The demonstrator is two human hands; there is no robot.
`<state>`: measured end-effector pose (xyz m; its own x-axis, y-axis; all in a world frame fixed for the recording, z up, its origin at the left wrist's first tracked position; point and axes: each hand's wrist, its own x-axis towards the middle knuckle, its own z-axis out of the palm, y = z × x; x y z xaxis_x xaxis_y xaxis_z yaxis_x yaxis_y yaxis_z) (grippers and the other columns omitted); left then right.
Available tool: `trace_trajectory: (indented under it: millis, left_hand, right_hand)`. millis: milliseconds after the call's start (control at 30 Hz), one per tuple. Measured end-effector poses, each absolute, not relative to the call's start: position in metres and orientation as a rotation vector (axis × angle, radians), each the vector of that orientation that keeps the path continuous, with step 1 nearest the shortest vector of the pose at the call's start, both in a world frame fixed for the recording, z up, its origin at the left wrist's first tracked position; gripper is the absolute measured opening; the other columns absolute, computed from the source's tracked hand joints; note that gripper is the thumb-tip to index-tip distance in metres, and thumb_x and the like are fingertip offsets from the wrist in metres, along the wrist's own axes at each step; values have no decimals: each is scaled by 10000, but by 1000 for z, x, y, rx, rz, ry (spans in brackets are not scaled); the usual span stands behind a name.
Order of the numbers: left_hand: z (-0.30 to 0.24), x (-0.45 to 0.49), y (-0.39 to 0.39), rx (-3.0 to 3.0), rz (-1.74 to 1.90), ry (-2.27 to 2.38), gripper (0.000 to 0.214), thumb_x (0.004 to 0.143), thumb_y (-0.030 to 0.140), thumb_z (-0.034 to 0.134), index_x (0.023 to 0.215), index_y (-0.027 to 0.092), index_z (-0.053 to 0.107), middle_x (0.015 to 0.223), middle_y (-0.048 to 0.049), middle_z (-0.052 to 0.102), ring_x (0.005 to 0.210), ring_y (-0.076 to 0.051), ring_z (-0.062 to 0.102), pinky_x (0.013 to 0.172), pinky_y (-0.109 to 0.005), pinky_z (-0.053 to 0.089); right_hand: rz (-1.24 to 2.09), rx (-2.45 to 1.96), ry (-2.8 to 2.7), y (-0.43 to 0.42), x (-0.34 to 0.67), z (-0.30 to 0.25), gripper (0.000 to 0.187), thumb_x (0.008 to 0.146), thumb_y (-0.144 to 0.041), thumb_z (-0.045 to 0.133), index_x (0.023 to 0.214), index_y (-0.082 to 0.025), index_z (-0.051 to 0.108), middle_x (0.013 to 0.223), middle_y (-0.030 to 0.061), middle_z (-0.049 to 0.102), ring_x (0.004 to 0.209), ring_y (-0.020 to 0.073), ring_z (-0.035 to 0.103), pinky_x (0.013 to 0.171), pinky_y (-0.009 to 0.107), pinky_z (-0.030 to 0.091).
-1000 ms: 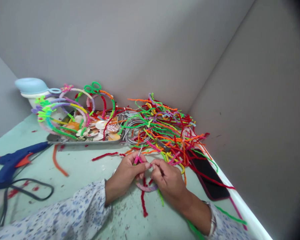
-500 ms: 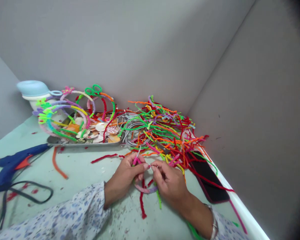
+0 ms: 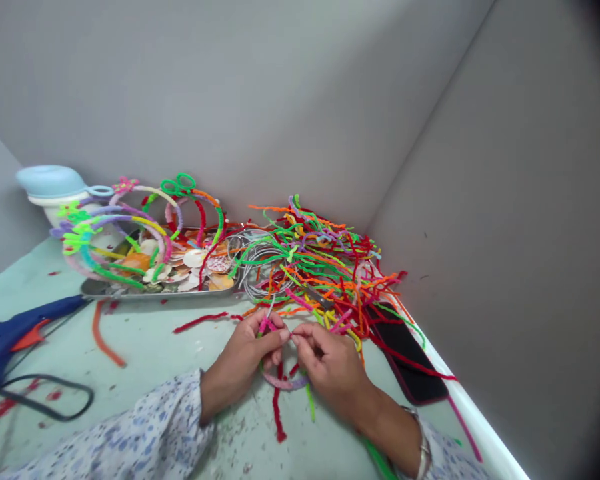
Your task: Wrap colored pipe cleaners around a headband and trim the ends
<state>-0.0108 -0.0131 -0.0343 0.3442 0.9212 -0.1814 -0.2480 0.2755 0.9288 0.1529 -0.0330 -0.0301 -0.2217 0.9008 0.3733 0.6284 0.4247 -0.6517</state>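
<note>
My left hand point(image 3: 244, 353) pinches one pink pipe cleaner point(image 3: 266, 325) between thumb and fingers. My right hand point(image 3: 331, 367) sits just beside it, thumb and fingertips pressed together on something too small to tell. Below my hands hangs one pink-and-lilac wrapped headband point(image 3: 285, 382), with one red pipe cleaner point(image 3: 278, 408) and one green pipe cleaner point(image 3: 310, 402) beside it.

Ahead of my right hand lies a heaped tangle of many colored pipe cleaners point(image 3: 325, 267), and past its right edge, one black phone point(image 3: 410, 357). Ahead of my left hand is one metal tray point(image 3: 155, 293) of shells, with at least three decorated headbands point(image 3: 145, 200) leaning there. Farther left lies one blue glue gun point(image 3: 10, 343).
</note>
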Motion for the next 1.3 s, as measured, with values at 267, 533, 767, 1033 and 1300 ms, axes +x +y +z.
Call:
trace_trajectory:
  millis: [267, 533, 767, 1033, 1300]
  left_hand:
    - [-32, -11, -14, 951, 920, 879, 200, 776, 258, 672, 820, 166, 500, 464, 79, 490, 382, -45, 389, 391, -146, 277]
    - [-30, -10, -14, 941, 927, 878, 203, 763, 250, 681, 786, 165, 498, 451, 85, 475, 377, -34, 360, 390, -146, 248]
    - [-30, -11, -11, 845, 940, 860, 219, 755, 267, 691, 783, 168, 497, 460, 69, 515, 377, -42, 381, 388, -154, 271]
    - [-28, -11, -8, 786, 965, 823, 233, 738, 251, 713, 756, 162, 499, 483, 62, 523, 403, -43, 428, 410, -150, 302]
    - [-27, -12, -6, 716, 966, 801, 242, 719, 228, 723, 770, 164, 496, 484, 71, 512, 406, -40, 426, 416, -144, 329]
  right_hand:
    - [624, -1382, -1907, -32, 150, -21, 196, 845, -161, 457, 824, -195, 650, 520, -35, 612, 458, 118, 567, 478, 195, 422]
    - [816, -1402, -1786, -33, 147, -15, 211, 876, -183, 424, 771, -196, 607, 491, -48, 597, 452, 114, 573, 491, 195, 431]
    - [225, -1557, -1831, -15, 185, 10, 209, 917, -259, 425, 969, -192, 616, 751, 35, 698, 643, 172, 647, 610, 258, 460]
    - [4, -1910, -2341, 3, 213, -5, 320, 829, -109, 505, 1128, -151, 613, 886, 135, 710, 764, 249, 669, 647, 304, 444]
    - [250, -1827, -2418, 8, 218, -14, 580, 783, -45, 472, 1357, -132, 457, 1144, 161, 666, 1003, 256, 648, 820, 332, 464]
